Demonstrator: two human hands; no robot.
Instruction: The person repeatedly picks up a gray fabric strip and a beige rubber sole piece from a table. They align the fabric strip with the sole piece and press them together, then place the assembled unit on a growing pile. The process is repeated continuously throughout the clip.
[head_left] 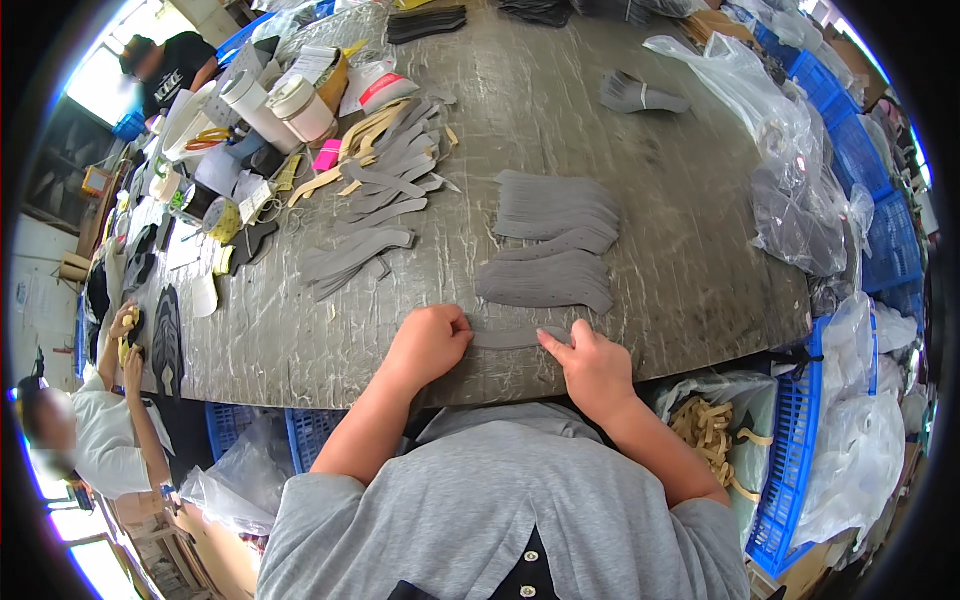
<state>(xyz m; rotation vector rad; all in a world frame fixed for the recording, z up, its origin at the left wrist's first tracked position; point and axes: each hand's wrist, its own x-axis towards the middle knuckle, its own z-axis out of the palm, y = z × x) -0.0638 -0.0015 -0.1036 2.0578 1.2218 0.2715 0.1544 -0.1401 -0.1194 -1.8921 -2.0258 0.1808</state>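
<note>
A single curved grey fabric strip (pixel 507 338) lies near the table's front edge, between my hands. My left hand (pixel 430 345) is closed, its fingertips pinching the strip's left end. My right hand (pixel 597 372) has its fingers folded, with thumb and forefinger on the strip's right end. Just beyond it are two neat fanned rows of grey strips, a nearer row (pixel 545 279) and a farther row (pixel 556 207). To their left lies a loose fan of similar strips (pixel 350 257). Farther back, grey and tan pieces (pixel 395 150) are heaped untidily.
A banded grey bundle (pixel 640 95) lies far right. White containers (pixel 300 107), tape rolls (pixel 221 217) and papers crowd the left side. Plastic bags (pixel 795 190) and blue crates (pixel 790 470) line the right, one holding tan strips (pixel 703 430). Another person (pixel 115 430) works at left.
</note>
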